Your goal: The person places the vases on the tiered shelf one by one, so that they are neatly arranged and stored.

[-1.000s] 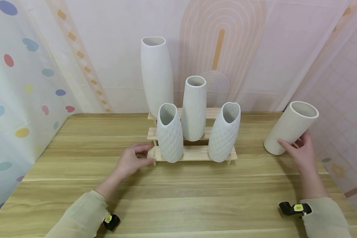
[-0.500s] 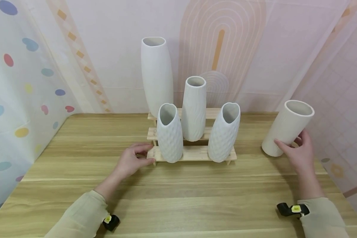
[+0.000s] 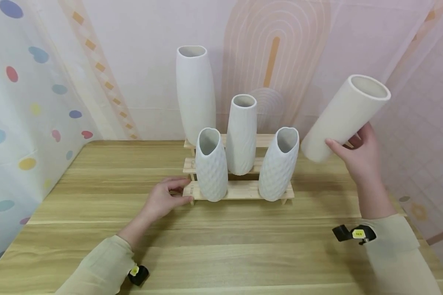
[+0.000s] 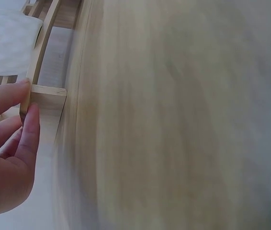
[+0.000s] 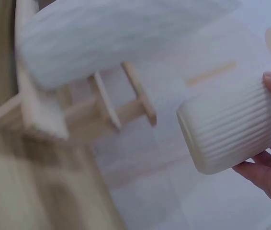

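Observation:
My right hand [image 3: 361, 157] grips a white ribbed cylindrical vase [image 3: 345, 119] low on its body, holding it tilted in the air right of a tiered wooden stand [image 3: 242, 189]. The right wrist view shows the ribbed vase [image 5: 236, 127] with thumb and fingers round it. My left hand [image 3: 165, 198] pinches the left end of the stand's lowest tier, thumb on one face and fingers on the other in the left wrist view. Two textured vases, a left one [image 3: 211, 172] and a right one [image 3: 278, 168], stand on that tier. A slimmer vase [image 3: 240, 139] occupies the middle tier.
A tall white vase [image 3: 195, 94] stands at the top tier's left end, near the patterned back curtain [image 3: 147, 73]. Bare wooden tabletop [image 3: 221, 250] spreads in front of the stand. A dotted curtain [image 3: 26, 123] borders the left side.
My right hand has lifted the ribbed vase off the table, up and to the left, and tilted it further. My left hand and the stand have stayed in place.

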Tool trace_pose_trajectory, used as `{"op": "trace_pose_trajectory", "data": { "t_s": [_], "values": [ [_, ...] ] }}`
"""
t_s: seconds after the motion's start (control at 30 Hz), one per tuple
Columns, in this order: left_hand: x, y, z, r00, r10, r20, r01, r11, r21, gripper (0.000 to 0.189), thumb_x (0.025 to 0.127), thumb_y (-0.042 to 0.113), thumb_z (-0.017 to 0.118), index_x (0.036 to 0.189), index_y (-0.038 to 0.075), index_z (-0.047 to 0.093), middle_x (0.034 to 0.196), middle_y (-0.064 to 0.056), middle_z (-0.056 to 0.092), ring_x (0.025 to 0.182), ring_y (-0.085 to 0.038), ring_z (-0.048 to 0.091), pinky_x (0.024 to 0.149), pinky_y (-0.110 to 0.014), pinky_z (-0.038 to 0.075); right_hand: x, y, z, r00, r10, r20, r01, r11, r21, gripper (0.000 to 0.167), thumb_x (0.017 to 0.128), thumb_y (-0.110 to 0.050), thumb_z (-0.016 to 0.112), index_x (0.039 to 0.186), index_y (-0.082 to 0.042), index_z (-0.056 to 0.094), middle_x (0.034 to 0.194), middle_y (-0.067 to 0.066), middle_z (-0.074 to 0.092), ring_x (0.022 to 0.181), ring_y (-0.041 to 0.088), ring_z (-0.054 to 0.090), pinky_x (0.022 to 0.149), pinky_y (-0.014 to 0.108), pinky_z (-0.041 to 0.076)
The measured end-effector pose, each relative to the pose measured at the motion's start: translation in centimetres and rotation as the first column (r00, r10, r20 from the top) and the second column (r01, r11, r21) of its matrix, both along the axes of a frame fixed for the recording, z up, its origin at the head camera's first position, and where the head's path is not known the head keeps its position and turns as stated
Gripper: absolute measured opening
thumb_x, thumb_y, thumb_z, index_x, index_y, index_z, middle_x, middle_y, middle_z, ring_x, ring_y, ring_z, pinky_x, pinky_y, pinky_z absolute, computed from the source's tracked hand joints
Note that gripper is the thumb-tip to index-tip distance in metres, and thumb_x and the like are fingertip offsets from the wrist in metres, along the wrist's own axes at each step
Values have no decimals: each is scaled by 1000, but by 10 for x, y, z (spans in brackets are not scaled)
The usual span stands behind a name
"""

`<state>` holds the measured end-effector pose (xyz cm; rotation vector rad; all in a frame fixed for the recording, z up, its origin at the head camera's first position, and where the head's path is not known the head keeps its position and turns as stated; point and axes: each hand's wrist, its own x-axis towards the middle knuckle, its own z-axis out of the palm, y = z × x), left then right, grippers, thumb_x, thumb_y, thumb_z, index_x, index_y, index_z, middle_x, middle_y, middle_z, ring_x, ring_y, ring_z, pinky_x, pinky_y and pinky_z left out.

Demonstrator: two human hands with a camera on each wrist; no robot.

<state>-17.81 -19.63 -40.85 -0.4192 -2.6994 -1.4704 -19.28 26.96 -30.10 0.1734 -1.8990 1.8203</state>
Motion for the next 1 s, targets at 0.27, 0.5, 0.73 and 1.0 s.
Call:
{"op": "trace_pose_trajectory", "data": {
  "t_s": [0.27, 0.5, 0.73, 1.0],
  "values": [
    [-1, 1, -2, 1000, -6, -3, 6, 1000, 0, 47, 77, 8, 85, 120, -3, 69, 126, -17, 60, 96, -26, 64, 79, -24, 56, -21, -28, 9, 993, 114, -32, -114, 993, 9, 71, 74, 10, 80, 136, -12, 52, 124, 6, 57, 106, 17, 63, 80, 20, 53],
    [0, 2, -1, 1000, -5, 3, 5, 1000, 6, 48, 77, 7, 85, 120, -3, 69, 126, -17, 59, 96, -26, 64, 79, -25, 56, -36, -41, 6, 989, 143, 31, -145, 985, 89, 73, 78, 9, 75, 142, -11, 47, 126, 6, 54, 105, 16, 61, 81, 21, 53],
    [0, 1, -1, 1000, -7, 8, 7, 1000, 13, 48, 77, 8, 85, 121, -3, 69, 126, -16, 60, 97, -26, 64, 80, -25, 56, -45, -48, 6, 982, 184, 43, -188, 970, 153, 72, 80, 8, 73, 145, -9, 45, 126, 4, 54, 107, 17, 59, 83, 23, 51],
    [1, 0, 0, 1000, -2, 4, 2, 1000, 21, 48, 77, 7, 85, 121, -4, 68, 126, -17, 60, 97, -27, 64, 79, -24, 56, -59, -58, 12, 978, 175, 114, -196, 957, 215, 74, 81, 3, 74, 146, -12, 44, 128, 8, 52, 115, 25, 57, 85, 25, 52]
  ]
}}
